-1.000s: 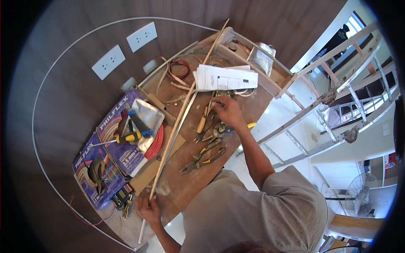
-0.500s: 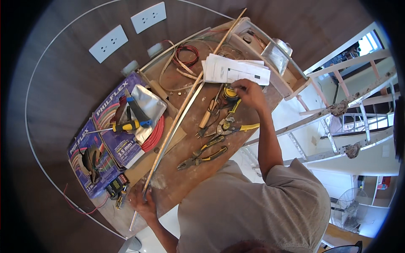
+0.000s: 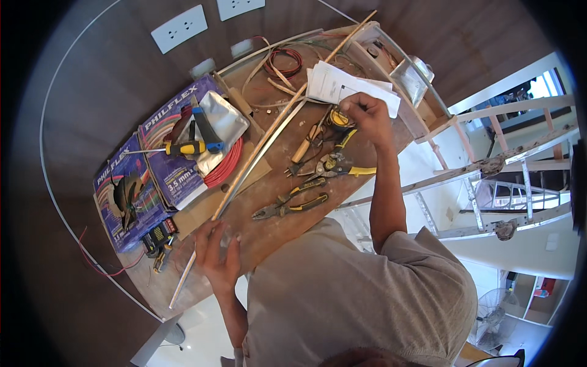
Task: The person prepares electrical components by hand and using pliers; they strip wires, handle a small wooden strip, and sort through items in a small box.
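My right hand (image 3: 372, 116) pinches the lower edge of the folded white papers (image 3: 335, 84), thumb and fingers together. A yellow and black tape measure (image 3: 338, 118) lies just under those fingers. At the near left, my left hand (image 3: 219, 254) has its fingers apart, resting over a long thin wooden strip (image 3: 269, 133) and a whitish strip (image 3: 267, 145) beside it. Part of both strips is hidden by the fingers. Between the hands lie pliers (image 3: 290, 199), yellow-handled snips (image 3: 333, 166) and a wooden-handled tool (image 3: 301, 150) with a dark cord.
Purple wire boxes (image 3: 177, 177) stand at the left, with red wire (image 3: 225, 165), a silver pouch and a yellow-blue screwdriver (image 3: 186, 148) on them. Coiled wire (image 3: 285, 63) lies at the back. A wooden drawer (image 3: 422, 125) sits far right; a ladder (image 3: 471, 189) stands beyond.
My left hand has loosened its fingers and moved slightly up the strip. My right hand has shifted toward the papers, which now look bent. The whole view has also shifted a little.
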The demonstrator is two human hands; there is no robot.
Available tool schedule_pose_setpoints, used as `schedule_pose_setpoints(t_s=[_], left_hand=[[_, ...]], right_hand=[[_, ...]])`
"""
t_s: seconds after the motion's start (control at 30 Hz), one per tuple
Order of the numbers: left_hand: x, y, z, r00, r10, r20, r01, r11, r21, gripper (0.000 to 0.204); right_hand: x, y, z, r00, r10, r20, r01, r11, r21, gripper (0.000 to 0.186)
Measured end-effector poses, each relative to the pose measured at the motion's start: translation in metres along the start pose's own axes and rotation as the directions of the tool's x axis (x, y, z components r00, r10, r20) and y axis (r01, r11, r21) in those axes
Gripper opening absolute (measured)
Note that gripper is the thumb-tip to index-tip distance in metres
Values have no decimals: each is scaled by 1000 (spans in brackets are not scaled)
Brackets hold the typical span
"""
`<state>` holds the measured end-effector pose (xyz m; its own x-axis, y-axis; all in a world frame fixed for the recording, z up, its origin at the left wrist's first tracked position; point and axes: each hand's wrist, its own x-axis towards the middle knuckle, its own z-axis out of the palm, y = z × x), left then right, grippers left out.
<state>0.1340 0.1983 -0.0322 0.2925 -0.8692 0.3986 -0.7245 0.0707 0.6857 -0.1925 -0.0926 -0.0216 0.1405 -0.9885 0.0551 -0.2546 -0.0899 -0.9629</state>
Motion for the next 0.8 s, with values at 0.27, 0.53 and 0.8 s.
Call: schedule_pose_setpoints(t_s=[0.27, 0.53, 0.8], left_hand=[[86, 66, 42, 977, 181, 111, -117, 895, -430, 49], [148, 96, 156, 952, 229, 202, -19, 705, -709, 39], [150, 86, 172, 911, 125, 393, 282, 506, -815, 22]], right_hand=[[-42, -82, 26, 968, -246, 53, 231, 952, 199, 15], [-43, -99, 29, 938, -293, 186, 252, 943, 217, 20], [-27, -58, 23, 924, -346, 161, 316, 931, 184, 30]])
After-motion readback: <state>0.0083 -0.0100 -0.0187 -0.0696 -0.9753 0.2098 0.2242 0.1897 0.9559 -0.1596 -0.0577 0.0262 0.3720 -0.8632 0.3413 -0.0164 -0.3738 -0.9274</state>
